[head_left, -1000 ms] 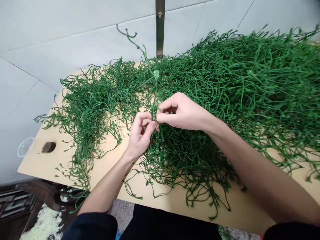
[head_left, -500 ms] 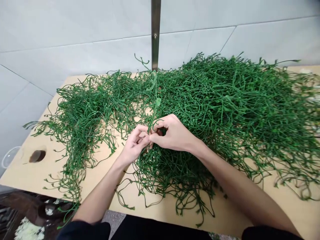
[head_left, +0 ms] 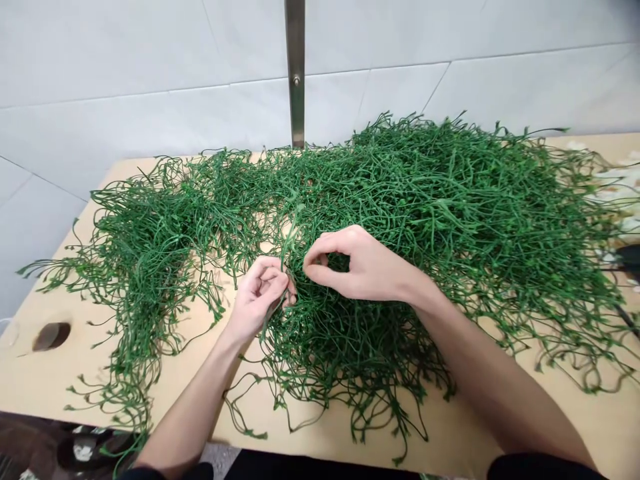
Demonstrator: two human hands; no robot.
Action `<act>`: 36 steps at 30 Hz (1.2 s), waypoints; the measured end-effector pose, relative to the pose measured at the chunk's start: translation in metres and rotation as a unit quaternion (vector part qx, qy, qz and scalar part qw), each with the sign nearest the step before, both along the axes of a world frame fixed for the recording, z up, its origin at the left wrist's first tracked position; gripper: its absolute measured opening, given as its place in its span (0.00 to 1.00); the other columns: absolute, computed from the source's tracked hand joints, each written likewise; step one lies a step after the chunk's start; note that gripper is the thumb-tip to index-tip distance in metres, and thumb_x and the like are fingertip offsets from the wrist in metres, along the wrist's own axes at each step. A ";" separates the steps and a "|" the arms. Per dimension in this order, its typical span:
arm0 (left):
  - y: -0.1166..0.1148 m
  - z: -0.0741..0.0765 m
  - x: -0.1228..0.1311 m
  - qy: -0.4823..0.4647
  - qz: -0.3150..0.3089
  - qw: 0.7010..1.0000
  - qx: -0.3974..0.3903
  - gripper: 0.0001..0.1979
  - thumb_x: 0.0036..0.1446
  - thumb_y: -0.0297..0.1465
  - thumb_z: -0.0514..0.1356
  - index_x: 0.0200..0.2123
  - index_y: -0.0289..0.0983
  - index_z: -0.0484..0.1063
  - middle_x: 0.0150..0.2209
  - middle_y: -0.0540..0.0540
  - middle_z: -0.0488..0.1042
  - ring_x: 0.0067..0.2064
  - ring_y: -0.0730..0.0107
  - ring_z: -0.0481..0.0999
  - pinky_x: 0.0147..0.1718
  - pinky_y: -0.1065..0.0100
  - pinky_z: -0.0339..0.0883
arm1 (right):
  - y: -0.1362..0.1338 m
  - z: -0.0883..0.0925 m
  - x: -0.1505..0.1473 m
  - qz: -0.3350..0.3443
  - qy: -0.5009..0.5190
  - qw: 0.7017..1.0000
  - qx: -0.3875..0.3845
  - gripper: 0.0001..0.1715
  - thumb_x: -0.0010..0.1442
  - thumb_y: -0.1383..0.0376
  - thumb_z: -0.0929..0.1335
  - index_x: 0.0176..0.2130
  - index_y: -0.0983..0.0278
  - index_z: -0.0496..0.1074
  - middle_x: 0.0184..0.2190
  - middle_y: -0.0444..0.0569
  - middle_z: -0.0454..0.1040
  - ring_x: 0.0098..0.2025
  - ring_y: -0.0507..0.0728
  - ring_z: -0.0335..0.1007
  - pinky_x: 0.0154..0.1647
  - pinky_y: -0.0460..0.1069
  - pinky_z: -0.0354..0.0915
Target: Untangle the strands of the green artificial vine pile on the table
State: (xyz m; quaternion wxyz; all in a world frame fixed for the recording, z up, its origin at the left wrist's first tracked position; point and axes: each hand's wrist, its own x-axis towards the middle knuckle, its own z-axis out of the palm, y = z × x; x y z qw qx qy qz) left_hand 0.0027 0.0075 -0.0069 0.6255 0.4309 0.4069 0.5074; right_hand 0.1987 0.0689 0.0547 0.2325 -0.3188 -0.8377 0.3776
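My left hand (head_left: 256,300) is closed, thumb against fingertips, on a thin green plastic-looking stem (head_left: 283,253). The stem rises from the fingers and its upper part, paler green, blends into the pile behind. Just to the right, my right hand (head_left: 367,263) hovers apart from the left with thumb and fingertips pinched together. Whatever might be between those fingertips is too small to make out. Both hands are over a large tangled heap of green stems (head_left: 450,193) with small forked ends.
The stems spread over a pale wooden tabletop (head_left: 200,373), which has a dark oval hole (head_left: 51,337) at left. A metal upright (head_left: 296,80) stands at the back against a grey-white wall (head_left: 125,47). White petal-like pieces (head_left: 620,190) lie at the far right.
My right hand has drawn away to the right from my left hand, leaving a gap. The stem in my left hand stands lower. The view has shifted slightly right.
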 end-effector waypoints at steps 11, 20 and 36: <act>0.000 0.005 0.003 0.077 0.055 0.994 0.048 0.13 0.52 0.38 0.68 0.35 0.37 0.70 0.24 0.54 0.69 0.21 0.79 0.69 0.19 0.76 0.68 | -0.003 -0.009 -0.009 0.022 -0.002 1.000 -0.005 0.08 0.57 0.67 0.70 0.27 0.68 0.75 0.24 0.44 0.74 0.27 0.48 0.66 0.32 0.44 0.62; 0.003 0.009 0.012 0.032 0.055 0.995 0.082 0.11 0.53 0.34 0.68 0.34 0.37 0.69 0.30 0.52 0.73 0.24 0.79 0.72 0.23 0.75 0.69 | 0.004 -0.005 0.000 0.076 0.085 0.978 -0.175 0.08 0.57 0.64 0.72 0.31 0.67 0.78 0.28 0.46 0.79 0.27 0.48 0.67 0.30 0.45 0.63; 0.057 -0.002 0.050 -0.090 -0.059 0.993 0.048 0.17 0.47 0.38 0.71 0.31 0.35 0.68 0.23 0.55 0.68 0.20 0.82 0.67 0.19 0.79 0.63 | 0.014 -0.019 0.026 -0.010 0.152 0.933 -0.325 0.15 0.51 0.58 0.76 0.26 0.69 0.75 0.18 0.44 0.73 0.20 0.47 0.64 0.22 0.44 0.59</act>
